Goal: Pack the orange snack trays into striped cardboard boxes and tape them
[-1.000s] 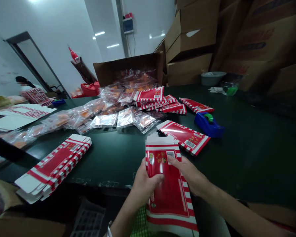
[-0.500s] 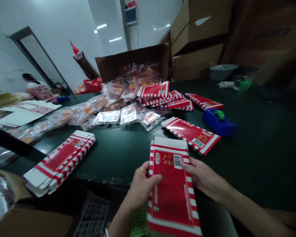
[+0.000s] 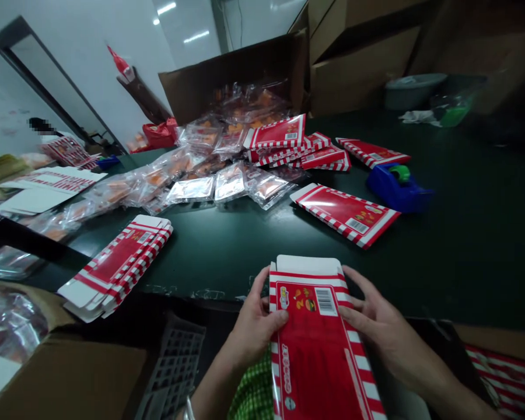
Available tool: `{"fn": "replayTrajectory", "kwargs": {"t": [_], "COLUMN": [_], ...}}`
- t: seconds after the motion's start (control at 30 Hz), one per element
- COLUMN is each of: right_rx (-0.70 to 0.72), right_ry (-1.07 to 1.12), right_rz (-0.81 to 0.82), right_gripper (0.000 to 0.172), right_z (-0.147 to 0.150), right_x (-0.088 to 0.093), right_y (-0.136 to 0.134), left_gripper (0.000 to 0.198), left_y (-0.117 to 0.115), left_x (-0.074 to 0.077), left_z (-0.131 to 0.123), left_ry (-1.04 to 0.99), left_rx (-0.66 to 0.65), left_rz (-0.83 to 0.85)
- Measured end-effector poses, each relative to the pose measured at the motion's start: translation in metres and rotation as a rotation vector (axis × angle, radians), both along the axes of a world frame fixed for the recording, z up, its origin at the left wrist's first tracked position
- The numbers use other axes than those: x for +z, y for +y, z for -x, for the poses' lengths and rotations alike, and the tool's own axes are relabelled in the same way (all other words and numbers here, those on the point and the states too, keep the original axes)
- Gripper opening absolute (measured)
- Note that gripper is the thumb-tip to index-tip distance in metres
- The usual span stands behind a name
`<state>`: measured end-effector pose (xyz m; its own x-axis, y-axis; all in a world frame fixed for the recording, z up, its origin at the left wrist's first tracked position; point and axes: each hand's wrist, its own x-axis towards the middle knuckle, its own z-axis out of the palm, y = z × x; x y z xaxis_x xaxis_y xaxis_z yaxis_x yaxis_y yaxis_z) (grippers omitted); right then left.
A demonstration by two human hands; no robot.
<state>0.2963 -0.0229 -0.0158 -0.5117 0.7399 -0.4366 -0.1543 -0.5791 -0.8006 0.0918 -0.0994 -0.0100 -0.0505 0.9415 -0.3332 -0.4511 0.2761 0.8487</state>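
Observation:
A flat red carton with red-and-white striped edges [image 3: 317, 344] is held upright in front of me at the near edge of the dark green table [image 3: 464, 233]. My left hand [image 3: 254, 324] grips its left edge, thumb on the printed face. My right hand [image 3: 378, 324] holds the right edge, fingers curled along the stripes. A white flap tops the carton.
A stack of flat cartons [image 3: 118, 265] lies at the near left. One carton [image 3: 345, 213] lies ahead beside a blue tape dispenser [image 3: 396, 186]. Clear sachets [image 3: 210, 181] spill from an open cardboard box [image 3: 240, 76]. More cartons [image 3: 297, 146] lie behind. A person sits far left.
The carton and both hands have come lower and nearer to me. My right hand slid from the carton's face to its right edge. The view tilted downward.

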Motion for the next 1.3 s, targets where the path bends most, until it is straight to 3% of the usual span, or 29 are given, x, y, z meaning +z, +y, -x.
{"fn": "replayTrajectory", "kwargs": {"t": [0.1, 0.2, 0.27, 0.4, 0.47, 0.6, 0.8, 0.97, 1.17, 1.3], "right_rx": [0.006, 0.078, 0.088, 0.011, -0.012, -0.023, -0.062, 0.186, 0.126, 0.175], "right_ry": [-0.047, -0.082, -0.112, -0.27, -0.368, -0.44, -0.433, -0.331, -0.302, -0.289], "right_rz": [-0.067, -0.111, -0.167, -0.353, -0.456, -0.559, -0.65, -0.661, -0.449, -0.333], "right_gripper": [0.104, 0.094, 0.081, 0.041, 0.033, 0.028, 0.024, 0.025, 0.037, 0.038], "right_z": [-0.001, -0.008, -0.016, -0.028, -0.029, -0.024, -0.026, -0.038, -0.038, -0.03], "right_x": [0.0, -0.001, 0.001, 0.012, 0.017, 0.02, 0.019, 0.016, 0.013, 0.02], "right_y": [-0.008, -0.01, -0.011, -0.013, -0.013, -0.011, 0.0, 0.001, -0.007, -0.007], "left_gripper": [0.097, 0.06, 0.042, 0.03, 0.023, 0.017, 0.018, 0.014, 0.017, 0.012], "left_y": [-0.004, -0.001, 0.002, 0.003, 0.003, 0.006, 0.01, 0.005, -0.004, 0.004], "left_x": [0.004, 0.006, 0.005, -0.002, -0.007, -0.01, -0.002, 0.007, 0.012, 0.013], "left_z": [0.003, 0.003, 0.0, -0.007, -0.008, -0.007, -0.009, -0.013, -0.021, -0.025], "left_ry": [0.059, 0.208, 0.279, 0.283, 0.333, 0.398, 0.341, 0.362, 0.558, 0.611], "left_rx": [-0.043, 0.012, 0.067, 0.082, 0.101, 0.117, 0.149, 0.083, 0.005, -0.025], "left_rz": [0.008, -0.019, -0.038, -0.008, -0.028, -0.076, -0.124, -0.173, -0.178, -0.173]}}
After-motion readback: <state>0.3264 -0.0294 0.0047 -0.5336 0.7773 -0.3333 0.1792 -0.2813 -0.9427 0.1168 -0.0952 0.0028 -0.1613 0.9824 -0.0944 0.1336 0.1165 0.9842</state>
